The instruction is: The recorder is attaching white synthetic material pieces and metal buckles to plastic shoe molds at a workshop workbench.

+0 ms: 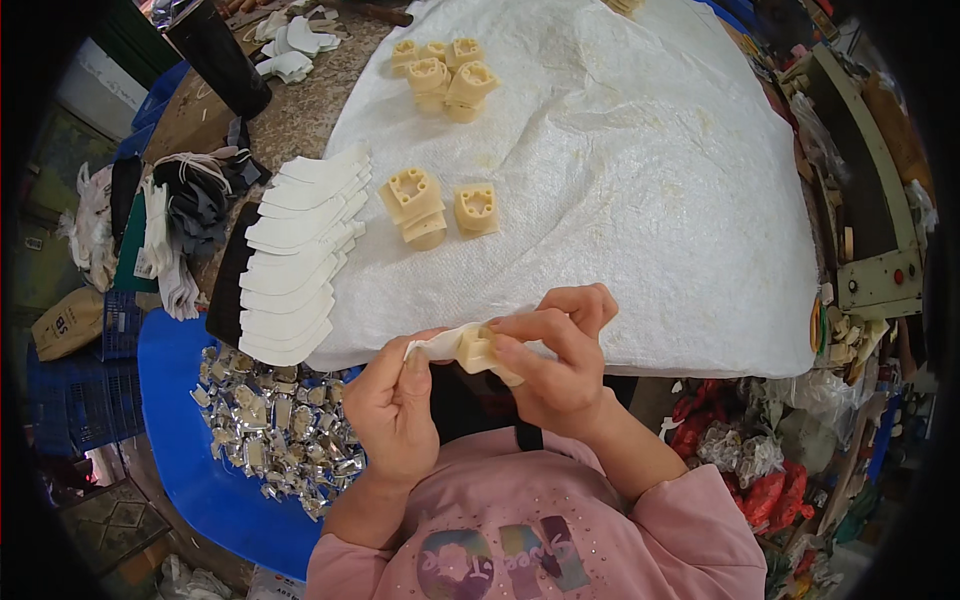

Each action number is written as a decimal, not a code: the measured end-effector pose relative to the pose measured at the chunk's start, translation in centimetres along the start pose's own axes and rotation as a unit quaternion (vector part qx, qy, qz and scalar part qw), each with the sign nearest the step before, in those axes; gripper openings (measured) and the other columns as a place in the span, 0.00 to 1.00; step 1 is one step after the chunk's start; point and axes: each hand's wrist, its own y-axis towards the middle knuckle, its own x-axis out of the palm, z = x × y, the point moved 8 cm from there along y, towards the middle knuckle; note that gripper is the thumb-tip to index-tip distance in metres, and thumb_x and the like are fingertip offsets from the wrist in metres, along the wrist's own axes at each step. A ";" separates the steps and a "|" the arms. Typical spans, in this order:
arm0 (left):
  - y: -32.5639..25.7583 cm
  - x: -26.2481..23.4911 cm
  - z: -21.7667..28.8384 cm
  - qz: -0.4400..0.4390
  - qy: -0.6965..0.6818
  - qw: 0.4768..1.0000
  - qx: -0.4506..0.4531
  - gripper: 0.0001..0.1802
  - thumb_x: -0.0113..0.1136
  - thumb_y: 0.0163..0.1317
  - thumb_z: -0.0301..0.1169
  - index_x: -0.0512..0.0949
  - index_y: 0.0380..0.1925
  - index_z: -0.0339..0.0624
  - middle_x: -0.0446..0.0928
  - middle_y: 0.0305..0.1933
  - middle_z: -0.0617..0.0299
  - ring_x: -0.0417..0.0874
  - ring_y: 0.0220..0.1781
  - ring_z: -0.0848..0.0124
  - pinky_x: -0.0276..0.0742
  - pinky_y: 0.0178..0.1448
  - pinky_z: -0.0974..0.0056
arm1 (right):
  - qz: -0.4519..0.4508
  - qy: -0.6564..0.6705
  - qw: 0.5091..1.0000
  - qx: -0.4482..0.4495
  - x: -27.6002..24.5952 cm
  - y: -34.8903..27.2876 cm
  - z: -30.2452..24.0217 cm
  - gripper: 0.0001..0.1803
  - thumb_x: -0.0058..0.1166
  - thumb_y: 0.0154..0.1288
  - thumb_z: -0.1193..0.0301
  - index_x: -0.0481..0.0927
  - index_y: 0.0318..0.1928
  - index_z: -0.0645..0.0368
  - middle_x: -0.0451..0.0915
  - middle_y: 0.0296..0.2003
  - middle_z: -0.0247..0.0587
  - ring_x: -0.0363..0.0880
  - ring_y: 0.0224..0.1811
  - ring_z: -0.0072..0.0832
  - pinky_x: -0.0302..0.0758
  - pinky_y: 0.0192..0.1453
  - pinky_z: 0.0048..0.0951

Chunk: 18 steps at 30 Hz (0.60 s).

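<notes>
Close to the table's near edge, both hands meet at a small cream block with a white curved piece laid along it. My left hand pinches the left end of the white piece between thumb and finger. The fingers and thumb of my right hand close on the cream block, hiding part of it. Beyond them stand a taller cream block and a short one, both with holes in their tops. Farther back is a group of several similar cream blocks. Overlapping white curved pieces fan out on the left.
A white woven sheet covers the table. Left below the edge, a blue tub holds many shiny metallic parts. A black cylinder stands far left. On the right are a green metal frame and red plastic bags.
</notes>
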 end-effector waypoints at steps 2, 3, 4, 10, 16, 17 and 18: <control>0.0 0.4 0.0 -0.010 0.014 1.000 -0.010 0.17 0.46 0.70 0.30 0.77 0.39 0.24 0.80 0.33 0.54 0.78 0.35 0.74 0.74 0.42 0.71 | -0.054 -0.024 0.998 0.020 0.3 0.4 -0.2 0.16 0.57 0.40 0.76 0.78 0.36 0.51 0.75 0.32 0.29 0.68 0.36 0.31 0.53 0.46 0.42; -0.1 0.4 -0.1 -0.014 0.032 0.999 -0.017 0.16 0.46 0.70 0.30 0.78 0.38 0.25 0.80 0.34 0.56 0.78 0.35 0.75 0.73 0.42 0.72 | -0.105 -0.042 0.993 0.036 0.9 0.5 -0.2 0.15 0.56 0.39 0.77 0.78 0.34 0.51 0.72 0.30 0.30 0.68 0.36 0.32 0.52 0.46 0.44; -0.2 0.5 -0.3 -0.014 0.034 0.999 -0.019 0.16 0.46 0.70 0.30 0.78 0.38 0.25 0.80 0.34 0.56 0.78 0.35 0.75 0.73 0.42 0.72 | -0.106 -0.040 0.993 0.037 0.9 0.6 -0.3 0.15 0.56 0.39 0.77 0.78 0.34 0.51 0.72 0.30 0.30 0.68 0.36 0.32 0.52 0.46 0.44; 0.0 1.8 0.3 -0.025 0.133 0.990 0.035 0.08 0.52 0.62 0.20 0.78 0.38 0.27 0.74 0.27 0.51 0.74 0.26 0.64 0.70 0.32 0.65 | -0.212 -0.045 0.975 0.059 2.3 0.2 0.6 0.13 0.56 0.40 0.78 0.76 0.32 0.56 0.65 0.26 0.31 0.65 0.33 0.31 0.51 0.46 0.42; -0.3 2.8 1.9 -0.030 0.216 0.958 0.187 0.13 0.52 0.57 0.16 0.75 0.43 0.25 0.75 0.34 0.47 0.77 0.32 0.56 0.73 0.37 0.59 | -0.191 -0.027 0.980 0.046 2.6 0.1 0.8 0.11 0.54 0.41 0.79 0.74 0.29 0.53 0.65 0.28 0.36 0.66 0.35 0.34 0.53 0.46 0.43; -0.6 2.7 2.4 -0.024 0.219 0.955 0.198 0.13 0.52 0.57 0.16 0.75 0.43 0.25 0.75 0.34 0.47 0.77 0.32 0.56 0.73 0.37 0.59 | -0.170 0.003 0.983 0.061 2.4 -0.2 1.3 0.11 0.55 0.42 0.79 0.75 0.31 0.54 0.66 0.28 0.35 0.66 0.35 0.34 0.53 0.45 0.42; -0.5 2.8 1.9 -0.044 0.185 0.969 0.158 0.14 0.52 0.57 0.16 0.76 0.44 0.26 0.75 0.36 0.47 0.77 0.34 0.57 0.73 0.38 0.60 | -0.148 0.035 0.985 0.076 2.2 -0.4 1.9 0.12 0.56 0.43 0.79 0.76 0.32 0.54 0.67 0.29 0.35 0.66 0.35 0.33 0.53 0.45 0.41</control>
